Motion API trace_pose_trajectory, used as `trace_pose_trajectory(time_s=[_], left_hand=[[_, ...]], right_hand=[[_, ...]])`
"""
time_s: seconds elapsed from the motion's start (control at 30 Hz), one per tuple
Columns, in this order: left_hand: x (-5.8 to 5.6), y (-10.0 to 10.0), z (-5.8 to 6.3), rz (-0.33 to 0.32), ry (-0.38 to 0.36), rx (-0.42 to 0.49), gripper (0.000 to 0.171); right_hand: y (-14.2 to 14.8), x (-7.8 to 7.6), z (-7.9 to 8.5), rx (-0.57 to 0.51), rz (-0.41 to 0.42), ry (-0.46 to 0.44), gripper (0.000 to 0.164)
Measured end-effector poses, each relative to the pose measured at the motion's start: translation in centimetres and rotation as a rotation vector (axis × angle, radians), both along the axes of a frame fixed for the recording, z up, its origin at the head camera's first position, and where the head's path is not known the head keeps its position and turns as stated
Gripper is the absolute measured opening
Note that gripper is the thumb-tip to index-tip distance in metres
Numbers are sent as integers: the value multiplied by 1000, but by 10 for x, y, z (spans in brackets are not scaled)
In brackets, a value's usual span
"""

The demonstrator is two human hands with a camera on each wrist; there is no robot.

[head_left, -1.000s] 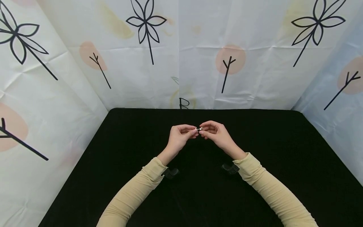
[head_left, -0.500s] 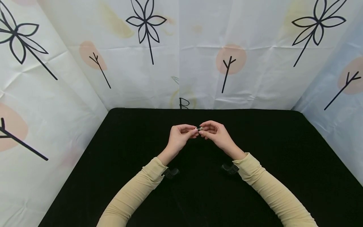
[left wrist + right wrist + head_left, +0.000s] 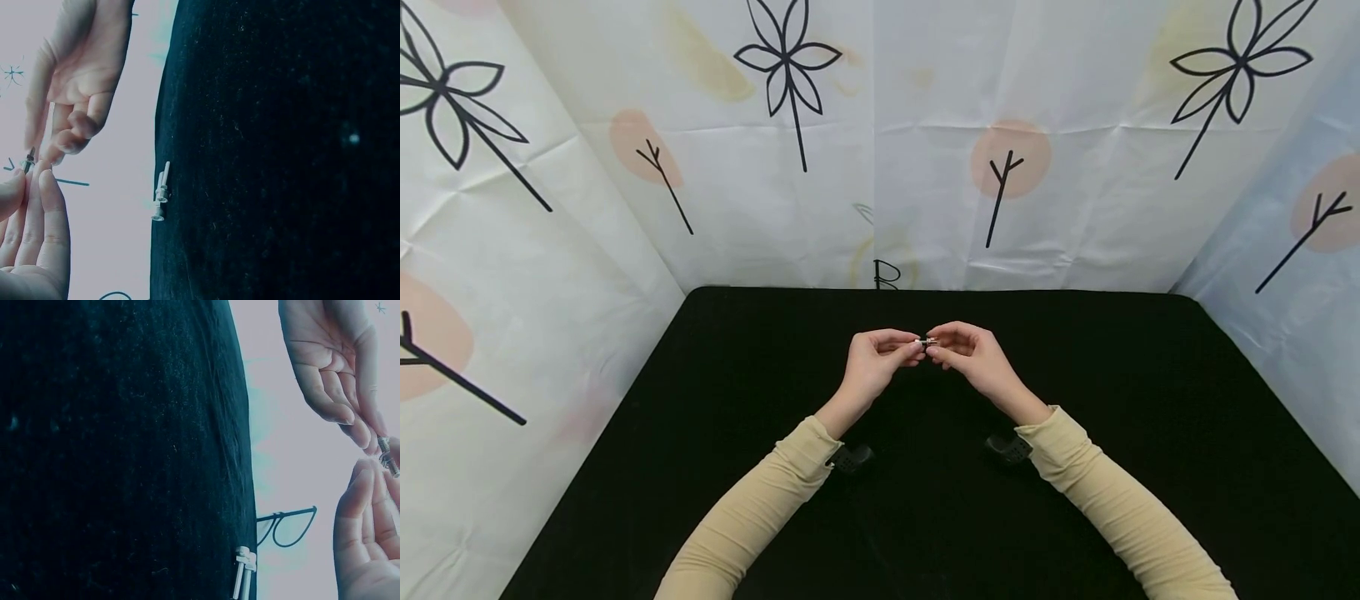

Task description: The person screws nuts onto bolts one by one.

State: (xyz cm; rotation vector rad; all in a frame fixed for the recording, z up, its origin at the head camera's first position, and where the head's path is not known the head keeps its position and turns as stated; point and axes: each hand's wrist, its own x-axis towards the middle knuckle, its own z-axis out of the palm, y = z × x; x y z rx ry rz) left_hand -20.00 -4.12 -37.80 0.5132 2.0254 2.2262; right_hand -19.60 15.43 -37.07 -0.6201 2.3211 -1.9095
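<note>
Over the far part of the table, my left hand (image 3: 872, 357) and my right hand (image 3: 976, 354) meet at the fingertips. Between them is a small metal bolt (image 3: 929, 342), lying about crosswise. The left thumb and fingers pinch one end of it. My right thumb and fingertips hold the other end. The right wrist view shows thread on this bolt (image 3: 392, 465) and what looks like a nut partway along it. Fingertips cover much of the piece. In the left wrist view, the left hand (image 3: 37, 244) is at the bottom and the right hand (image 3: 81, 81) at the top.
A few silvery bolts (image 3: 160, 190) are on the table in the left wrist view; the right wrist view also shows bolts (image 3: 244, 572) there. The head view does not show them. Black cloth (image 3: 925, 517) covers the table, with patterned white curtains (image 3: 940, 208) around it.
Both hands stay almost in place. Only the glint and the visible part of the bolt between the fingertips differ slightly.
</note>
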Motion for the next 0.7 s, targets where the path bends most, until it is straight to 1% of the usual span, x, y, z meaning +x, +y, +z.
trace_pose_trajectory(time_s=[0.13,0.23,0.37,0.43,0.53,0.63,0.7], left_hand=[[0,0,0,-4,2,6,19],[0,0,-1,-9,6,-4,19],[1,0,-1,-12,6,-19,19],[1,0,-1,-13,5,-20,19],[0,0,0,-11,-7,-11,19],[-1,0,1,-5,-16,-1,18],[0,0,1,-7,-15,-2,18]], right_hand=[[-1,0,0,-29,13,38,22],[-2,0,0,8,-5,45,19],[-2,0,0,53,-16,22,20],[-1,-1,-3,38,-15,8,20],[2,-8,-14,-21,-11,16,22],[3,-8,-14,-56,1,42,23],[2,-6,-10,-48,2,54,21]])
